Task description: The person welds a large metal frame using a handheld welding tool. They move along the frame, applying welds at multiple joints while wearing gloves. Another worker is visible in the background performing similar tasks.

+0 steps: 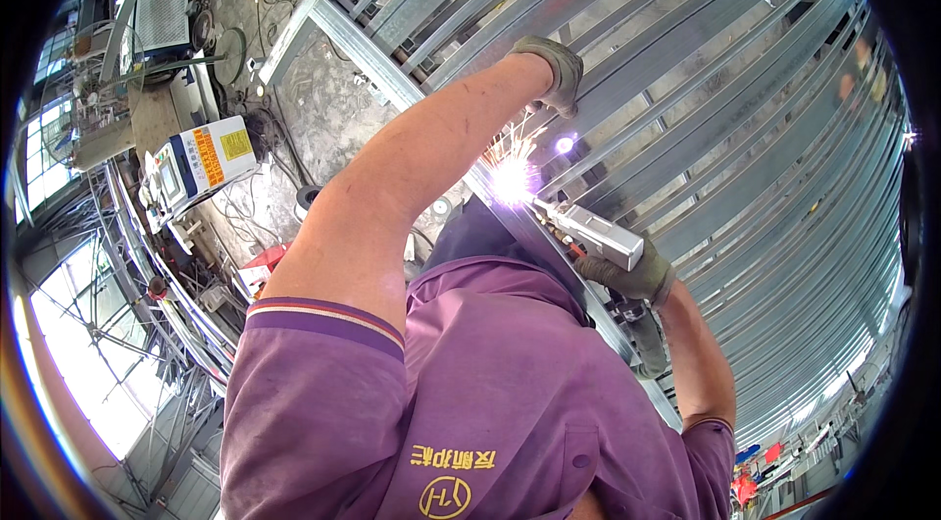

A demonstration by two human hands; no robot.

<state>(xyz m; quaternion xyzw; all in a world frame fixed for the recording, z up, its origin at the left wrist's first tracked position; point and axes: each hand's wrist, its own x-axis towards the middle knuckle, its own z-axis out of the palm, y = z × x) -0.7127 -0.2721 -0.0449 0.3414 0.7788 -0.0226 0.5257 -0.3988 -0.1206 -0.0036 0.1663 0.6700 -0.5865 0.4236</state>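
Observation:
My right hand (632, 270), in a grey-green work glove, is closed round a silver, box-shaped welding gun (598, 234). Its thin nozzle points up and left into a bright weld spot (513, 182), where sparks fly along the edge rail of a metal frame. Beyond the sparks is my left hand (557, 74), gloved too, with its fingers curled down at the steel bars (637, 59). What those fingers hold, if anything, is hidden. Glare covers the joint being welded.
Long parallel galvanized bars fill the right side. On the left stands a white-and-blue machine (206, 162) with orange and yellow labels, and cables (284, 152) trail over the concrete floor (333, 108). A frame corner (312, 15) juts out at the upper left.

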